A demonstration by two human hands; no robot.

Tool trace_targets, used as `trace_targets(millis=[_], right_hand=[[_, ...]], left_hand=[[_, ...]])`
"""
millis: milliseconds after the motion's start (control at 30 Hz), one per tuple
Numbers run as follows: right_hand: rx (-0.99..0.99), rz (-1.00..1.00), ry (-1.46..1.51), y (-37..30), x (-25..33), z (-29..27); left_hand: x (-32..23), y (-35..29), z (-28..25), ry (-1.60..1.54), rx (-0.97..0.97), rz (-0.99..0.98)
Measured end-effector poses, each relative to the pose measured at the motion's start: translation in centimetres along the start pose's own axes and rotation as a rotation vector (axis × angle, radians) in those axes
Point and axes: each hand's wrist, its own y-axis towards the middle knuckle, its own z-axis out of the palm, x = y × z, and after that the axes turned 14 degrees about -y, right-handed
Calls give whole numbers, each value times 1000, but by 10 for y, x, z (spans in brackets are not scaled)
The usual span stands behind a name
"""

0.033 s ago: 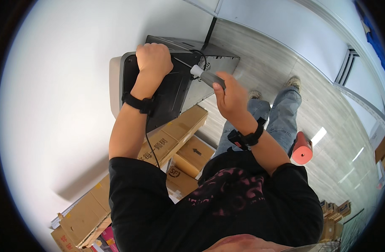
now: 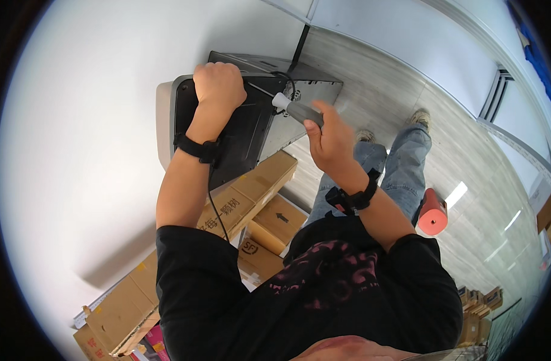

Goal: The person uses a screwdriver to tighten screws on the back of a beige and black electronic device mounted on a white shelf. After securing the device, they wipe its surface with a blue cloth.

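Note:
My right hand is closed around the grey handle of a screwdriver. The screwdriver's thin metal shaft slants up and left, over a black panel with a rounded light rim, toward my other hand. At the upper edge of that panel, my left hand is closed in a fist. Its fingertips and whatever they grip are hidden, as is the spot the screwdriver's tip reaches. Behind and right of the panel stands a metal case with a round vent and a black cable curving near it.
Cardboard boxes are stacked below the panel, against the white wall. A thin black cable hangs past my left forearm. On the wooden floor, a red roll stands right of my legs. More boxes lie at the lower right.

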Motion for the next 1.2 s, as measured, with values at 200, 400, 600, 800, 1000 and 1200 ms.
trace_targets(millis=[200, 400, 600, 800, 1000, 1200], right_hand=[[-112, -30, 85, 4, 1, 5], [56, 37, 33, 10, 7, -3], [-71, -47, 66, 12, 0, 4], [-95, -33, 49, 11, 4, -1], [7, 95, 51, 12, 0, 1], [-211, -109, 120, 18, 8, 0]], left_hand=[[0, 0, 3, 11, -35, 13], [3, 1, 4, -1, -35, 13], [0, -1, 3, 35, -47, 31], [4, 0, 5, 7, -50, 33], [2, -1, 5, 1, -56, 34], [0, -2, 4, 5, -70, 24]])
